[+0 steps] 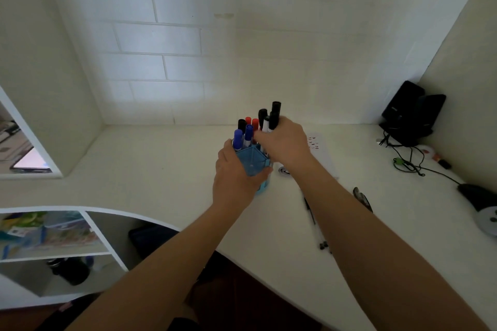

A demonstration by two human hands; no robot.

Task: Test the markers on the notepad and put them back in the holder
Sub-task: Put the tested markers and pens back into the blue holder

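A blue plastic marker holder (252, 162) stands on the white desk, and my left hand (236, 174) grips its near side. Blue-capped markers (238, 138), red-capped markers (254, 123) and a black-capped one stand in it. My right hand (285, 142) reaches over the holder's right side and grips a bunch of black-capped markers (274, 114) that stick up above my fingers. The white notepad (318, 150) lies just right of the holder, with small ink marks near its top; my right arm covers part of it.
Pens (312, 212) and a black clip-like object (363, 197) lie on the desk right of my right arm. Black speakers (411, 113), tangled cables (408, 161) and a dark mouse (473, 192) sit in the back right corner. Shelves lie below the desk's curved left edge.
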